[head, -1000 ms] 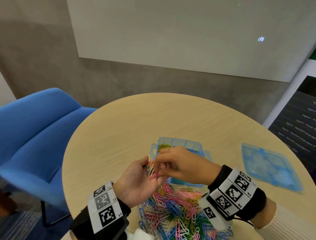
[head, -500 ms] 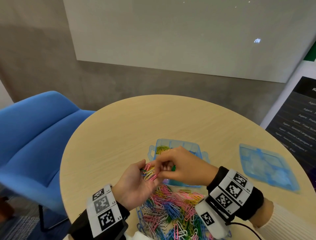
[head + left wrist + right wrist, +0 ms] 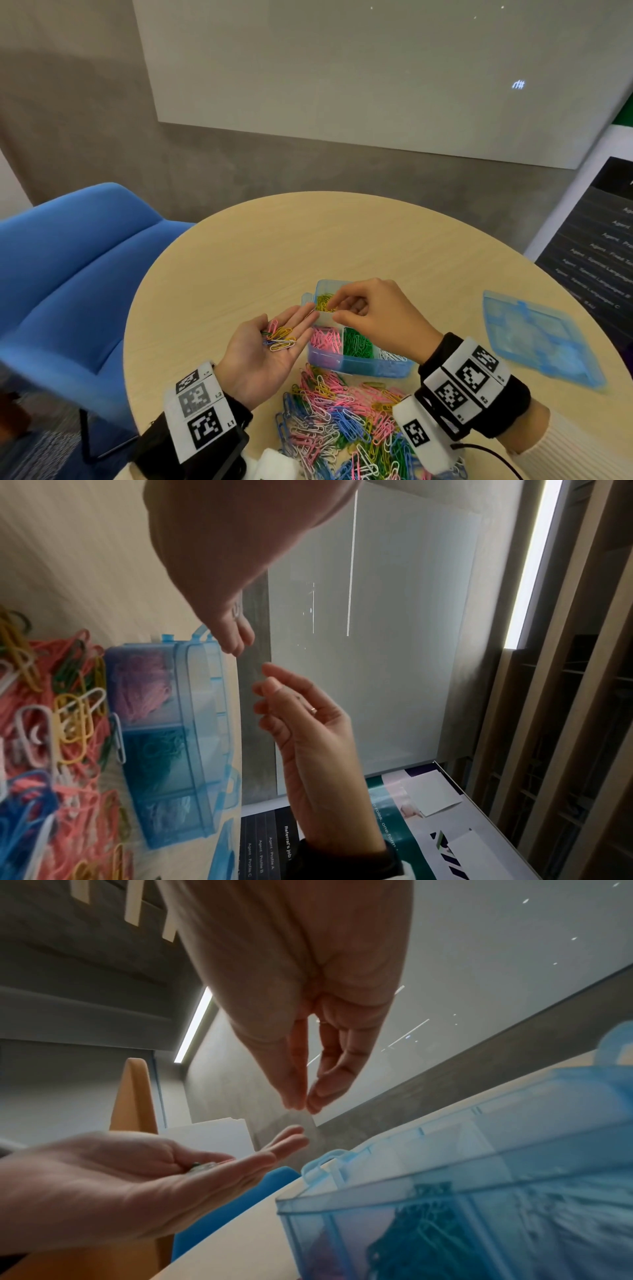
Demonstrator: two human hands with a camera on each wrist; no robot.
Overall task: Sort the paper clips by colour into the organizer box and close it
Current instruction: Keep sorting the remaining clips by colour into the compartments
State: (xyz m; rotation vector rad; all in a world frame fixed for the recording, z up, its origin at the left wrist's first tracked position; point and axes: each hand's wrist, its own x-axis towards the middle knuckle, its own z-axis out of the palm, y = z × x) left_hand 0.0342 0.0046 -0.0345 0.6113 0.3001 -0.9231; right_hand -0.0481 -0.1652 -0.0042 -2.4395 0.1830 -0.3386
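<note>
Two hands met over the organizer box [image 3: 359,359], which sat near the counter [image 3: 239,257] middle. Half a second earlier the right hand [image 3: 373,315] had been picking in the left palm at about 9 o'clock of the box; it had since carried across to the yellow compartment [image 3: 323,303] at the box's 11 o'clock corner. My reading is that a yellow clip was being dropped there, so the sorting was under way and far from done.

The left hand [image 3: 263,346] lay flat, palm up, fingers nearly straight, cradling a small mixed bunch of clips [image 3: 279,337] without gripping them. The right hand's thumb and forefinger were pinched together, tips pointing down; whether a clip was still between them I could not tell.

Pink and green clips filled the near compartments. A large unsorted pile [image 3: 342,421] lay at 6 o'clock of the box, and the lid [image 3: 537,335] rested apart at 3 o'clock.
</note>
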